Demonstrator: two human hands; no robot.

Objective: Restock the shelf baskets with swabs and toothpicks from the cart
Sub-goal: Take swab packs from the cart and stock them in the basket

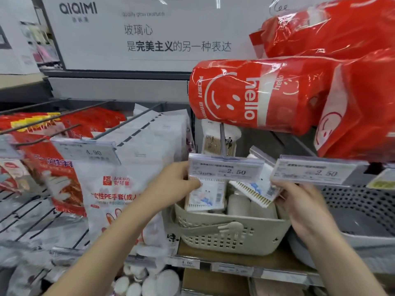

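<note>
A swab pack (205, 194) is gripped upright by the left hand (177, 182) at the basket's (230, 238) left end; a second pack (255, 190), tilted, is pinched by the right hand (303, 201) above its right end.

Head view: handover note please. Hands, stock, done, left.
Left hand: pinches a swab pack standing at the left end of the beige basket.
Right hand: holds a second swab pack, tilted above the basket's right side.
The basket sits on the shelf under the 2.50 price tags; white containers lie inside.
Done: one pack is in, though not released.
Left: seat the tilted pack, release both. The cart is out of view, so remaining stock is unknown.
</note>
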